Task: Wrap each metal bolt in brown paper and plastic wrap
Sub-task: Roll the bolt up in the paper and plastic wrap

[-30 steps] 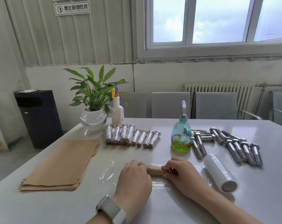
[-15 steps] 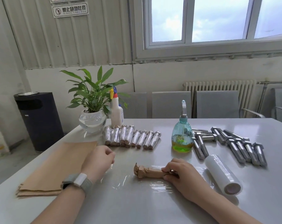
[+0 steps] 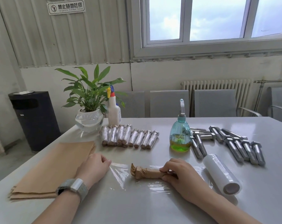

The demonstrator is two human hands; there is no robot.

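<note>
A bolt wrapped in brown paper (image 3: pixel 146 172) lies on a sheet of clear plastic wrap (image 3: pixel 120 173) in front of me. My right hand (image 3: pixel 182 173) grips the bolt's right end. My left hand (image 3: pixel 95 167) pinches the left edge of the plastic sheet, fingers curled. A stack of brown paper (image 3: pixel 56 168) lies at the left. The roll of plastic wrap (image 3: pixel 221 173) lies at the right. Several bare metal bolts (image 3: pixel 234 143) lie at the back right. A row of wrapped bolts (image 3: pixel 129 137) sits behind the sheet.
A teal bottle with green liquid (image 3: pixel 179 135) stands mid-table. A potted plant in a glass bowl (image 3: pixel 89 117) and a white spray bottle (image 3: pixel 114 110) stand at the back left. A black bin (image 3: pixel 35 120) is on the floor left of the white table (image 3: pixel 137 207).
My left hand left the wrapped bolt and moved left to the edge of the plastic sheet. The right hand stays on the bolt.
</note>
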